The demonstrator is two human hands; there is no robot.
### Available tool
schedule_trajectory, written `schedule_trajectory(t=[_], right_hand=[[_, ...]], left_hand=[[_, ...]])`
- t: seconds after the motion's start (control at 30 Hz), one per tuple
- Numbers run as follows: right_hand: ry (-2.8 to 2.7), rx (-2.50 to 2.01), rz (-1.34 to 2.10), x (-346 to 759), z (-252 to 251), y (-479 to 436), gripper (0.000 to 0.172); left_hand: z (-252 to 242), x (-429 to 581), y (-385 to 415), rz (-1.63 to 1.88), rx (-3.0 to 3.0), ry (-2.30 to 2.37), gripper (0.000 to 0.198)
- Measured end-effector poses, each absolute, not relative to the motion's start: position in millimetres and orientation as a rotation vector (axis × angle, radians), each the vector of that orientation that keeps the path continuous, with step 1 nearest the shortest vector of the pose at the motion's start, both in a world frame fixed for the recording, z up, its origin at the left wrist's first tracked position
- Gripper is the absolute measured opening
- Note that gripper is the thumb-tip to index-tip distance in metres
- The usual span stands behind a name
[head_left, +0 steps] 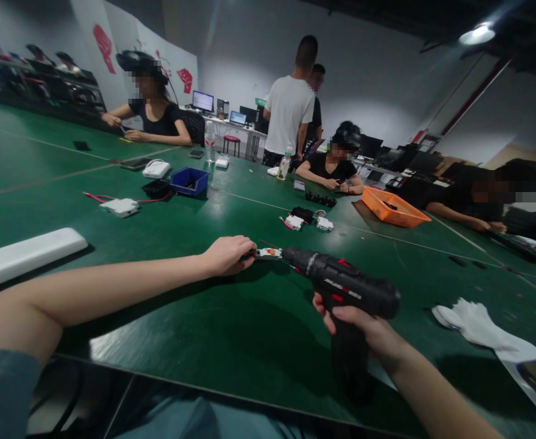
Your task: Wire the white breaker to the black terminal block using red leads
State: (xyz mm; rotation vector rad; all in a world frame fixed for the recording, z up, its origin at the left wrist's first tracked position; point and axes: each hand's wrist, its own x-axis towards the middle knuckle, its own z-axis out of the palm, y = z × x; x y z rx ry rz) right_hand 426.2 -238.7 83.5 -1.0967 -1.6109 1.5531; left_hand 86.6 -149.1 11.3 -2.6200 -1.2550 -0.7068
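My right hand (363,326) is wrapped round the handle of a black cordless drill (341,280) with red marks. The drill points left, its chuck end at a small white part with an orange mark (269,252). My left hand (231,255) has its fingers closed on the left end of that white part, low over the green table (249,329). The fingertips hide some of it. I cannot tell whether the drill's bit touches the part.
Beyond my hands lie small white blocks (294,222) with red wire. A blue bin (189,182) and an orange tray (394,207) stand farther back. At left is a long white bar (30,255); at right, white gloves (478,323). Several people sit or stand around the table.
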Motion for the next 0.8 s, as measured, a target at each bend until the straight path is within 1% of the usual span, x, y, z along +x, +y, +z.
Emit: schedule_trajectory(t=[0.13, 0.37, 0.8], right_hand=[[-1.712, -1.183, 1.631, 417, 82, -253, 0.039], [-1.758, -1.273, 1.573, 415, 83, -254, 0.042], [-1.785, -1.33, 1.565, 416, 83, -256, 0.039]], left_hand=[[11, 88, -149, -0.691, -2.584, -1.245, 0.021], [11, 89, -149, -0.688, -2.589, -1.243, 0.019], [11, 89, -149, -0.681, -2.591, -1.193, 0.019]])
